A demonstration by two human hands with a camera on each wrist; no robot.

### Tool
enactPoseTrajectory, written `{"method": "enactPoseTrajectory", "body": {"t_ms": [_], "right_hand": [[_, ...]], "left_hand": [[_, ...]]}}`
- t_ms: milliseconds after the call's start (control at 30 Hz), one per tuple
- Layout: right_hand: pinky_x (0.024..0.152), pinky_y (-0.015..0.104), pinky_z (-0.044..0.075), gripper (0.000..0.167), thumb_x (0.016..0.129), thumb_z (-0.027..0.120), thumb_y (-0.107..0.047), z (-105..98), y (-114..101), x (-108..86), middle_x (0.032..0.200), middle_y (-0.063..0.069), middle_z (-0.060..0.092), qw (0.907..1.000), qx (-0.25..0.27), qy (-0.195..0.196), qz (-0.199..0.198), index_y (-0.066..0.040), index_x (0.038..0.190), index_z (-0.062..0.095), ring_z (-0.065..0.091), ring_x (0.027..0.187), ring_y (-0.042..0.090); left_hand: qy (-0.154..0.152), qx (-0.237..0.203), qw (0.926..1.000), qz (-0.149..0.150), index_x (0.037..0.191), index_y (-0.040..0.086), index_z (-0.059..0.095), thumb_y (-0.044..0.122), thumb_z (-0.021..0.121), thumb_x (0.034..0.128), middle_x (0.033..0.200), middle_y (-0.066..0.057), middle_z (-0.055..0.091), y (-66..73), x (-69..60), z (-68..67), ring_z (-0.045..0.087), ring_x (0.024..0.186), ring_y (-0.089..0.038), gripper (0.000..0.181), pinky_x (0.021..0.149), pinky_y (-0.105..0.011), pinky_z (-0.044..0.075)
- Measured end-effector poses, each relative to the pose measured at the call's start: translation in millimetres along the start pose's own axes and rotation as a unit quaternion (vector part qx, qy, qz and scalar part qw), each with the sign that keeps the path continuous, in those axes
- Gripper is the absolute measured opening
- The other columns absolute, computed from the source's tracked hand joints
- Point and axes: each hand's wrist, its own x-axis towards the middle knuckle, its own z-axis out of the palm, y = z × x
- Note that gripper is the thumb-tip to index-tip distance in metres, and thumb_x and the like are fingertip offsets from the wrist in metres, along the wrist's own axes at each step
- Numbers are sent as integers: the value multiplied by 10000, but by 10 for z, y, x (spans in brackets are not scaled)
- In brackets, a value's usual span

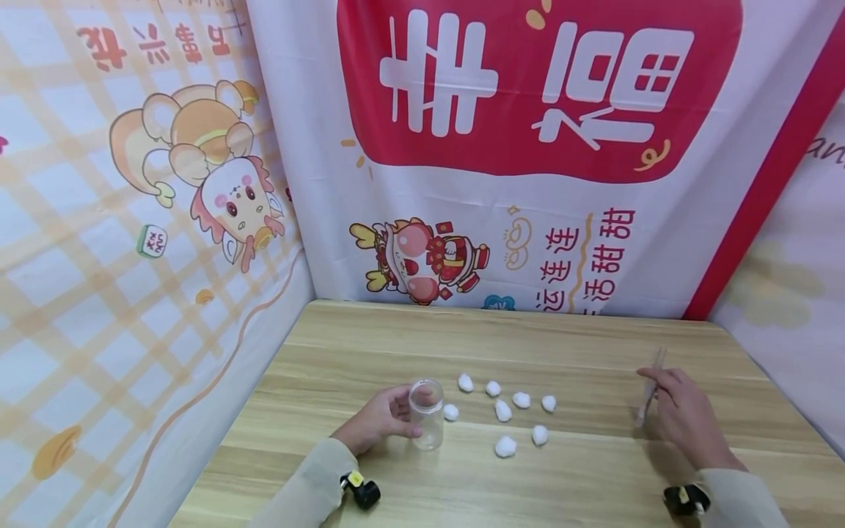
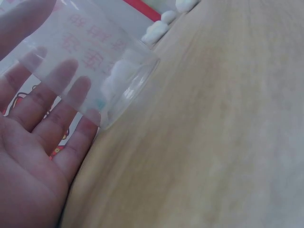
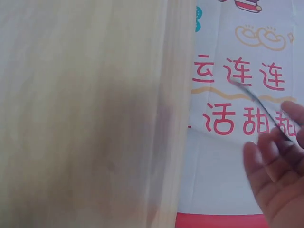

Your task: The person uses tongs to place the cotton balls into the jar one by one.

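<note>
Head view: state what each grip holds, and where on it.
The left grip holds the clear jar by its side; the right grip holds a slim tool near the middle of its length.

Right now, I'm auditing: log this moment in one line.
left hand: holds clear cylindrical jar | right hand: holds slim clear tool | white fluffy balls: on pale wood-grain table

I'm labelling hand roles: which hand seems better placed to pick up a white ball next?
Probably the right hand, despite its longer reach: it holds a slim tool, while the left hand, nearer the white balls, grips the clear jar.
</note>
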Motion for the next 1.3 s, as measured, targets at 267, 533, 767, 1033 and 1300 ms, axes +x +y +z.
{"method": "enactPoseTrajectory", "body": {"t_ms": [267, 533, 767, 1033, 1300], "right_hand": [[647, 78, 446, 450, 717, 681, 177, 17, -55, 41, 944, 64, 570, 9950, -125, 985, -140, -38, 1113, 690, 576, 823, 212], [719, 96, 446, 396, 928, 674, -133, 36, -67, 62, 1021, 105, 639, 9963, 111, 853, 26, -30, 1301, 590, 550, 898, 102], [700, 165, 441, 319, 982, 601, -229, 64, -28, 70, 1091, 164, 638, 9958, 324, 851, 47, -30, 1223, 660, 611, 926, 195], [671, 133, 486, 505, 1016, 484, -387, -6, -47, 134, 1208, 176, 601, 9808, 1444, 297, 1279, -46, 1388, 512, 557, 809, -135], [675, 214, 564, 537, 964, 607, -158, 71, 11, 214, 871, -91, 678, 9048, 3937, 629, 1494, -122, 1423, 332, 689, 737, 80]], "left_hand": [[35, 77, 9999, -56, 1375, 9, 494, -6, 778, 782, 1335, -157, 564, 15, -6, -5, 546, 1208, -259, 658, 1022, -366, 430], [43, 69, 9999, -88, 1373, 17, 500, -24, 771, 782, 1333, -153, 567, 18, -2, -17, 548, 1206, -259, 651, 1030, -370, 423], [13, 103, 9999, -22, 1373, 19, 499, 8, 790, 772, 1323, -150, 575, 21, -13, -21, 557, 1195, -257, 668, 1011, -360, 441], [-53, 87, 9999, 8, 1381, 27, 493, 47, 810, 761, 1329, -134, 575, -11, 5, -20, 552, 1203, -257, 696, 1012, -359, 439], [-86, -118, 9999, -1, 1367, 52, 519, 38, 804, 771, 1357, -113, 558, -14, 15, -18, 521, 1242, -268, 660, 1034, -358, 419]]}}
